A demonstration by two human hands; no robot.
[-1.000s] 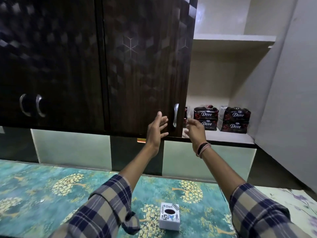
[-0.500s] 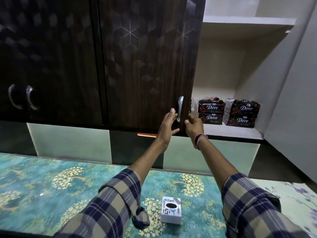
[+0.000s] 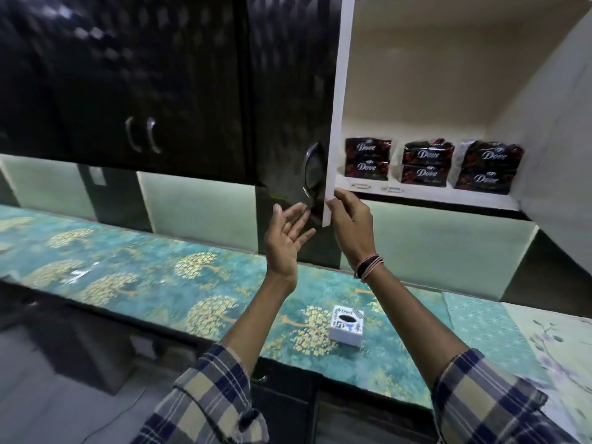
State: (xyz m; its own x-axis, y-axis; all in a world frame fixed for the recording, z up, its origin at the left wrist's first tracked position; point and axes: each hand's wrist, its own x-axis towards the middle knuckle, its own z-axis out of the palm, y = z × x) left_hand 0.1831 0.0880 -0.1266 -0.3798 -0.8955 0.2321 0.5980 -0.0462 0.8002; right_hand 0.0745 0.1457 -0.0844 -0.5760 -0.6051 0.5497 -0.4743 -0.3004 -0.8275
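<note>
Cabinet door (image 3: 288, 84) swings wider than before, baring soap packs (image 3: 427, 165) at 2 o'clock. Fingers of the right hand (image 3: 352, 225) pinch its edge; the left hand (image 3: 286, 243) is spread wide.

The cupboard door (image 3: 294, 91) hangs open at the left side of the opening, so a hand cannot come in from the left. From the front the way in is wide. Three stacks of soap packs (image 3: 427, 163) fill the back of the shelf (image 3: 432, 196) from side to side, with thin gaps between them. Above the packs there is lots of room. Two small flat things (image 3: 362, 186) lie by the shelf's front edge, near its left corner. A wall (image 3: 560, 123) shuts the right side. Below, a white box (image 3: 347, 325) sits near the front edge of the counter (image 3: 160, 267), with room to pass on both sides.
</note>
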